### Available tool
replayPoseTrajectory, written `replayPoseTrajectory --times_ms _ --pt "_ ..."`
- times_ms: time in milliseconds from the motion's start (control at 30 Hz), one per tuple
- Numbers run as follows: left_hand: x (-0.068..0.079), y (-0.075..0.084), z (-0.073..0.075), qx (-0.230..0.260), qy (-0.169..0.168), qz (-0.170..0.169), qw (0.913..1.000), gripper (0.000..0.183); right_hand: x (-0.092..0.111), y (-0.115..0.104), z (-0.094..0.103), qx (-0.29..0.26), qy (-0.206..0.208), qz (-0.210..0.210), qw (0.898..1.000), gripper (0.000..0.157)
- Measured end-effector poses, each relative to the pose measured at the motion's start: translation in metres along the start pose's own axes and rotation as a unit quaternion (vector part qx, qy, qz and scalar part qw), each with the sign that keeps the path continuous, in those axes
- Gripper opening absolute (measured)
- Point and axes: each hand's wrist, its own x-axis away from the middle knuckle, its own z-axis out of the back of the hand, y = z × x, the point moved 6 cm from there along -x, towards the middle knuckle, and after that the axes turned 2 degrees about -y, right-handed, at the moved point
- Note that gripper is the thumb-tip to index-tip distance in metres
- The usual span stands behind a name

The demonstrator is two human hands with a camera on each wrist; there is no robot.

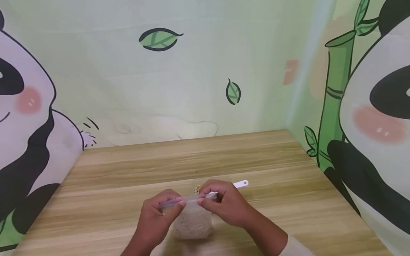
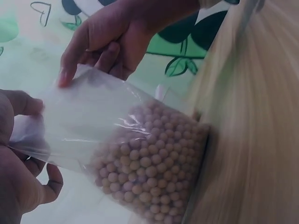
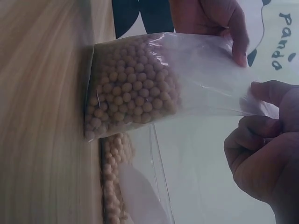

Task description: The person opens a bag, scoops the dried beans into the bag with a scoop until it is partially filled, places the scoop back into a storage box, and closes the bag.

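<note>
A clear plastic bag (image 1: 193, 224) stands on the table, its lower part filled with small round beige balls (image 2: 154, 163). My left hand (image 1: 157, 212) pinches the left side of the bag's top between thumb and fingers. At the right side of the same top edge, my right hand (image 1: 226, 203) pinches the plastic. Between the hands the upper film is drawn out flat and looks unfilled. In the right wrist view, the bag's bottom (image 3: 89, 112) rests at the tabletop.
Behind the bag is a clear container (image 3: 161, 172) with more beige balls (image 3: 112, 182). A white utensil (image 1: 242, 184) leans in it, its holed handle pointing right. The wooden table (image 1: 128, 167) meets panda-printed walls (image 1: 198, 71) at the back and sides.
</note>
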Motion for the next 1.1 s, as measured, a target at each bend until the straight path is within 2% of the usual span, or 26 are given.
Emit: replayPoseTrajectory --times_ms 167,267,333,400,467,600,667,733,800,1000,1100 --pt "0.006 -0.002 0.027 -0.005 -0.005 0.014 0.9999 0.004 -0.011 -0.006 -0.021 0.006 -0.014 -0.005 1.0 0.009" --pt "0.004 -0.001 0.042 -0.017 0.001 0.023 0.9996 0.005 -0.019 -0.01 -0.03 0.039 -0.015 -0.003 0.999 0.009" --pt "0.001 -0.004 0.05 -0.028 0.009 0.043 0.9986 0.006 -0.025 -0.01 -0.033 0.068 -0.009 -0.008 0.998 0.008" --pt "-0.004 -0.01 0.056 -0.042 0.021 0.081 0.9956 0.01 -0.031 -0.01 -0.033 0.103 0.004 -0.017 0.994 0.009" --pt "-0.008 -0.018 0.06 -0.07 0.028 0.12 0.9899 0.027 -0.037 -0.009 -0.028 0.152 0.03 -0.029 0.988 0.019" --pt "-0.007 -0.027 0.072 -0.144 0.065 0.172 0.9723 0.083 -0.04 -0.008 -0.01 0.205 0.095 -0.077 0.971 0.042" --pt "-0.004 -0.028 0.078 -0.176 0.088 0.178 0.9643 0.098 -0.037 -0.008 0.001 0.197 0.119 -0.098 0.968 0.043" --pt "0.0 -0.028 0.082 -0.19 0.104 0.179 0.9596 0.098 -0.032 -0.006 0.01 0.166 0.128 -0.11 0.972 0.039" --pt "0.003 -0.028 0.083 -0.203 0.106 0.177 0.9573 0.092 -0.026 -0.004 0.018 0.152 0.133 -0.113 0.973 0.036" --pt "0.006 -0.028 0.077 -0.242 0.083 0.145 0.9557 0.079 -0.011 0.006 0.038 0.141 0.147 -0.128 0.971 0.033" --pt "0.008 -0.03 0.073 -0.291 0.057 0.143 0.9442 0.08 -0.003 0.006 0.047 0.142 0.153 -0.132 0.969 0.033"
